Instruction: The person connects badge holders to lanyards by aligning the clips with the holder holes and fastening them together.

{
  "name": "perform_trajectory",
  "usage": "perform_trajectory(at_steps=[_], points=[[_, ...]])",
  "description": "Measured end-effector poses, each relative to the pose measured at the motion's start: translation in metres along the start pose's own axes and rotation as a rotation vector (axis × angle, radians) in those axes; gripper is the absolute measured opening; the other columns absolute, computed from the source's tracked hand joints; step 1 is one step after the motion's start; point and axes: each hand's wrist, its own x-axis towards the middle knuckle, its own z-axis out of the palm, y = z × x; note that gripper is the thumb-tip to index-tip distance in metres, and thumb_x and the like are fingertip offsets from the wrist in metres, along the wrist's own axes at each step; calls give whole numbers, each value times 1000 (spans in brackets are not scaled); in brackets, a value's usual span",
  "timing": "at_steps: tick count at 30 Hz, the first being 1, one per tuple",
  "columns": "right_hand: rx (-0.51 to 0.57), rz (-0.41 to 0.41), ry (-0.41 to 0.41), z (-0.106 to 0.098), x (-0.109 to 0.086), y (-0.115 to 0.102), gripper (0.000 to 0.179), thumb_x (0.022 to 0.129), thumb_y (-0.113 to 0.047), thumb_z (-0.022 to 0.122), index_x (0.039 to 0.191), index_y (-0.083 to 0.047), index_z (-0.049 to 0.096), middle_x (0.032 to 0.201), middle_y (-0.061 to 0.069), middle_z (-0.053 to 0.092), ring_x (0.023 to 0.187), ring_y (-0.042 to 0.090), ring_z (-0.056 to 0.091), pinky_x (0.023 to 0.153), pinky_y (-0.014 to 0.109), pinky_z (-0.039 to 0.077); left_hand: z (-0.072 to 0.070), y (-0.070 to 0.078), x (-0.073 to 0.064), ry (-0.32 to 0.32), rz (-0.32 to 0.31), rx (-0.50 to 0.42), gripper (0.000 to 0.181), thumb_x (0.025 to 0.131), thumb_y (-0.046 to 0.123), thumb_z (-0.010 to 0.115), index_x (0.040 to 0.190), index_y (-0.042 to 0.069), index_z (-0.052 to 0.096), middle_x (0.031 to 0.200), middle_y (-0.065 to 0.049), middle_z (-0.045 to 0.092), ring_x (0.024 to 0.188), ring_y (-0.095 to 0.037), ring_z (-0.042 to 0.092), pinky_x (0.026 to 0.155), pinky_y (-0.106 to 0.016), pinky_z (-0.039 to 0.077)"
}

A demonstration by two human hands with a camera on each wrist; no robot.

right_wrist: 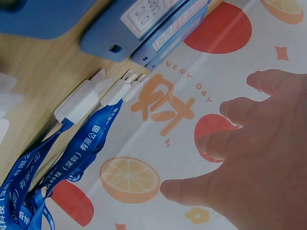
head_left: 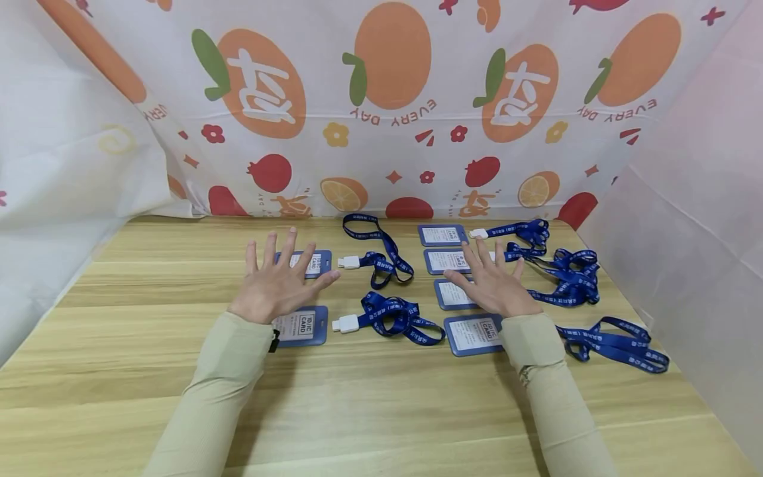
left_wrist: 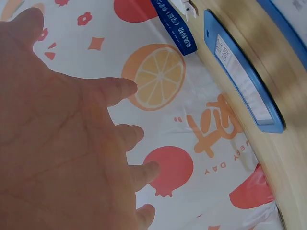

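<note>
My left hand (head_left: 274,285) is held with fingers spread over two blue ID card holders, the far one (head_left: 322,263) and the near one (head_left: 318,326). Palm and straight fingers of this hand (left_wrist: 72,134) show in the left wrist view, gripping nothing. My right hand (head_left: 497,285), also spread, hovers over the right column, where several blue card holders (head_left: 441,235) lie in a row front to back. It overlaps the near holder's (head_left: 471,334) neighbours in the head view. In the right wrist view the hand (right_wrist: 249,153) holds nothing. White clips (right_wrist: 79,100) lie beside the holders.
Blue printed lanyards lie bundled right of each column: one looped (head_left: 387,255), one coiled (head_left: 396,318), a tangle (head_left: 566,275) and a near-right one (head_left: 632,344). The wooden table (head_left: 369,411) ends at a fruit-print curtain (head_left: 322,152). White cloth (head_left: 685,218) hangs on the right.
</note>
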Motion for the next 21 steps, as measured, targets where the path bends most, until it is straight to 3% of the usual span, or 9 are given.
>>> perform_trajectory(at_steps=[8, 17, 21], points=[[-31, -64, 11, -2, 0, -1, 87, 101, -62, 42, 163, -9, 14, 168, 17, -1, 150, 43, -16, 110, 73, -11, -3, 0, 1, -34, 31, 28, 96, 95, 75, 36, 161, 5, 22, 164, -30, 0, 147, -55, -7, 111, -71, -13], [-36, -61, 18, -4, -5, 5, 85, 102, -57, 47, 163, -8, 15, 168, 20, 2, 150, 45, -14, 112, 71, -9, -4, 6, 4, -36, 79, 35, 96, 95, 74, 41, 160, 6, 26, 164, -31, 7, 147, -56, -3, 112, -72, -10], [-51, -42, 12, -6, -5, 6, 82, 103, -55, 47, 163, -8, 16, 167, 21, 7, 151, 45, -4, 115, 69, -1, -4, 8, 4, -38, 109, 82, 97, 92, 72, 52, 160, 7, 29, 163, -29, 17, 147, -55, 8, 114, -72, 1]])
